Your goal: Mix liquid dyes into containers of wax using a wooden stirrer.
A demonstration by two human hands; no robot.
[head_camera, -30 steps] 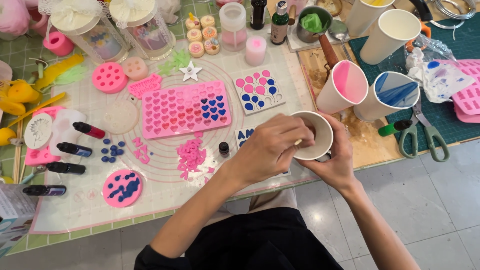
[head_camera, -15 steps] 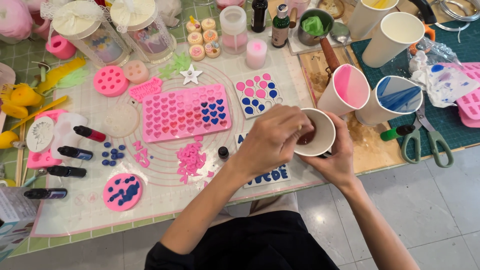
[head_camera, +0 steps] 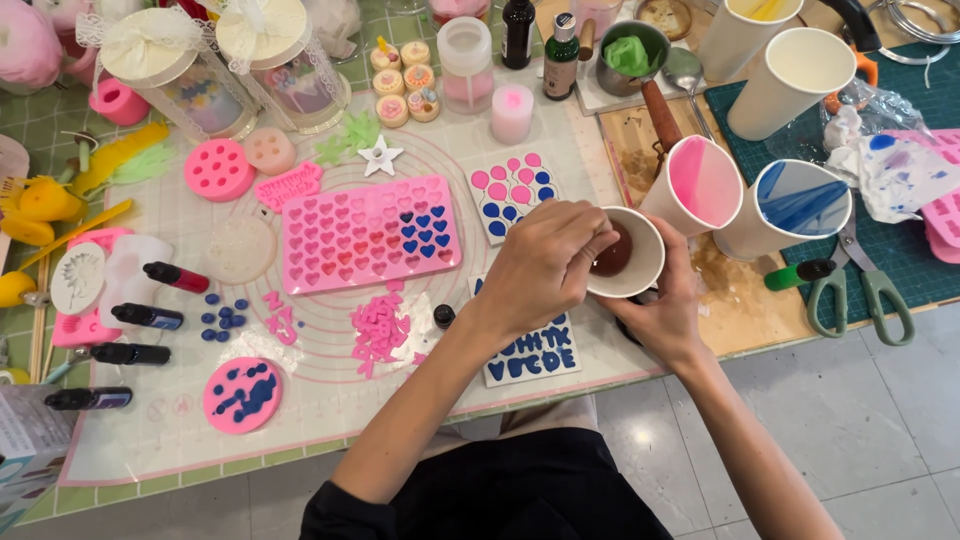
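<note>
My right hand (head_camera: 668,318) grips a white paper cup (head_camera: 640,262) from below and tilts it toward me, just above the table's front edge. Dark reddish-brown liquid (head_camera: 612,258) shows inside. My left hand (head_camera: 540,268) rests over the cup's left rim. Its fingers are pinched together and reach into the mouth, and whatever they hold is hidden. Below my left wrist lies a white letter mould (head_camera: 530,355) filled with blue. A pink heart mould (head_camera: 368,235) sits to the left on the round-patterned mat (head_camera: 330,400).
A pink-lined cup (head_camera: 700,185) and a blue-lined cup (head_camera: 795,205) stand right of the held cup. Green-handled scissors (head_camera: 860,285) lie on the green cutting mat. Dye bottles (head_camera: 150,315), pink moulds, jars and a small pot (head_camera: 630,50) crowd the rest of the table.
Both hands stay at the cup. The cup has tipped slightly and the dark liquid now shows more plainly beside my left fingers.
</note>
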